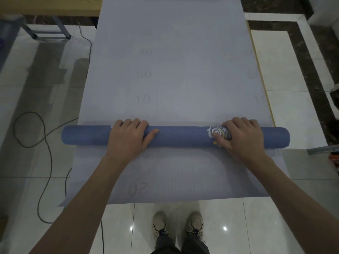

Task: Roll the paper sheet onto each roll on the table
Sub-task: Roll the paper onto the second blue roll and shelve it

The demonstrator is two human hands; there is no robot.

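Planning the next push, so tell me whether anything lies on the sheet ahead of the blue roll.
Nothing visible does. Both the left hand and right hand grip the blue roll, and the paper sheet beyond it lies flat, bearing only faint printed numbers.

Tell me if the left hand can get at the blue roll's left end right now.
Probably yes: the left hand holds the blue roll, and nothing covers its left end.
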